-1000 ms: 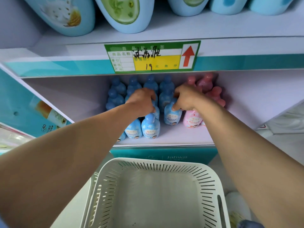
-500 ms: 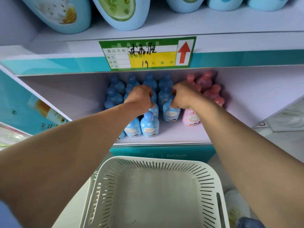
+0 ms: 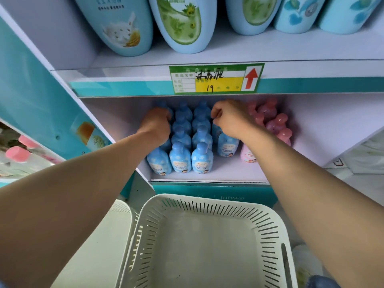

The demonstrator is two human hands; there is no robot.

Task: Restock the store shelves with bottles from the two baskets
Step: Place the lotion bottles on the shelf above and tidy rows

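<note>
Left hand [image 3: 156, 124] and right hand [image 3: 229, 119] curl around blue bottles [image 3: 201, 157] far back on the shelf [image 3: 230, 172], the near basket [image 3: 207, 202] empty, restocking apparently almost finished.

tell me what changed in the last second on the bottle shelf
The left hand shifted left, off the middle blue bottles to the leftmost column. The right hand reached further back along the fourth blue column. Whether either grips a bottle is hidden. The pink bottles, white basket and price tag stayed put.
</note>
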